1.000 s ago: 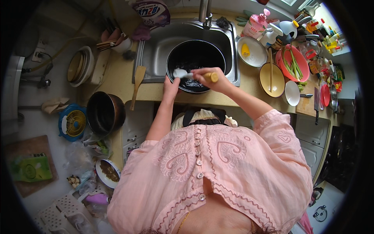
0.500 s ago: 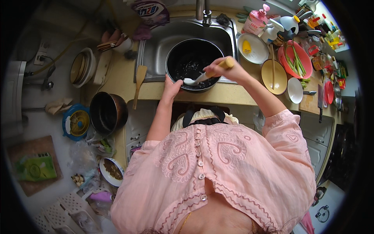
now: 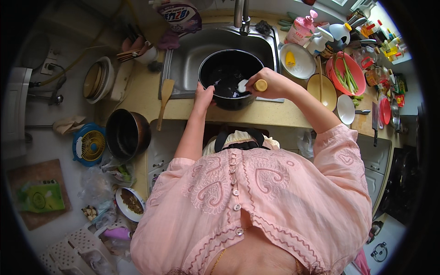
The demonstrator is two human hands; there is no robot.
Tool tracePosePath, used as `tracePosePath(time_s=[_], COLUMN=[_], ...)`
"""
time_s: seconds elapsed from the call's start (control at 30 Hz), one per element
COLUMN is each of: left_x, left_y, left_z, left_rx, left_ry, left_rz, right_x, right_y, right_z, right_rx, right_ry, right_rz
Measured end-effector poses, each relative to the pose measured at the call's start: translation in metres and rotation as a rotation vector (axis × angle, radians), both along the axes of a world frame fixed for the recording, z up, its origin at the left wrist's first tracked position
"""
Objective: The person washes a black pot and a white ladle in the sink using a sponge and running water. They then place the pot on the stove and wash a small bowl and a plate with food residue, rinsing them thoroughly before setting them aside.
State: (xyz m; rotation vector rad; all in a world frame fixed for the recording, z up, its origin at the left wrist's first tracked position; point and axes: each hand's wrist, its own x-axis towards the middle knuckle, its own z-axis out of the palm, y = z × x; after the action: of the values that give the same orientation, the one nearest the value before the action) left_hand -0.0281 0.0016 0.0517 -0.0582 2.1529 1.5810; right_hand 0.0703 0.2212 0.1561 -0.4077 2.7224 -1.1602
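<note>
Head view: a deep, round black pot with a thin pale rim (image 3: 229, 104) sits at the front of the stainless-steel sink (image 3: 181, 54), its near side overlapping the edge of the yellowish desk (image 3: 275, 112); bright glints show on its dark inside. Of the two hands, the left hand (image 3: 204, 95) pinches the pot's near left rim, thumb along the top edge and fingers against the outer wall. The right hand (image 3: 271, 85) is curled around the wooden handle of a white-headed brush (image 3: 243, 85), the rounded handle end jutting toward the person. The brush head is over the pot's inside, close to the right; whether it touches the wall, I cannot tell.

A flat wooden spatula (image 3: 164, 103) lies left of the pot, its blade by the sink's corner. To the right stand a white round bowl (image 3: 305, 64) with a yellow piece inside, a yellow-lined round bowl (image 3: 315, 97) and a red plastic basin (image 3: 333, 80) holding long green stalks (image 3: 346, 73).
</note>
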Motion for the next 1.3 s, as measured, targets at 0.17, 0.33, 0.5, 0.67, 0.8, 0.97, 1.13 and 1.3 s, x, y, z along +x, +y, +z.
tracePosePath(time_s=[0.17, 0.33, 0.5, 0.67, 0.8, 0.97, 1.13, 1.3], left_x=[-0.001, 0.000, 0.003, 0.005, 0.007, 0.008, -0.006, 0.000], left_y=[0.001, 0.002, 0.002, 0.000, -0.002, -0.004, -0.003, 0.004], left_z=[-0.009, -0.003, 0.003, 0.001, 0.002, -0.008, -0.043, 0.001], left_rx=[-0.039, -0.003, -0.040, -0.069, -0.034, -0.013, -0.009, -0.042], left_ry=[0.063, 0.023, 0.003, 0.010, -0.009, 0.029, 0.080, -0.036], left_rz=[-0.035, -0.032, -0.017, -0.030, -0.055, -0.029, -0.044, -0.049], right_x=[-0.009, -0.022, -0.009, -0.016, -0.021, -0.015, -0.017, -0.025], right_y=[-0.033, 0.001, 0.016, -0.001, -0.012, -0.009, -0.008, 0.026], right_z=[-0.038, -0.069, -0.021, -0.046, -0.067, -0.049, -0.057, -0.052], right_rx=[-0.358, -0.147, -0.035, -0.713, -1.087, -0.754, -0.313, -0.091], right_ry=[0.205, 0.333, 0.051, 0.000, -0.287, -0.263, 0.168, 0.193], right_rz=[0.109, -0.066, -0.030, -0.455, -0.871, -0.503, -0.080, -0.151])
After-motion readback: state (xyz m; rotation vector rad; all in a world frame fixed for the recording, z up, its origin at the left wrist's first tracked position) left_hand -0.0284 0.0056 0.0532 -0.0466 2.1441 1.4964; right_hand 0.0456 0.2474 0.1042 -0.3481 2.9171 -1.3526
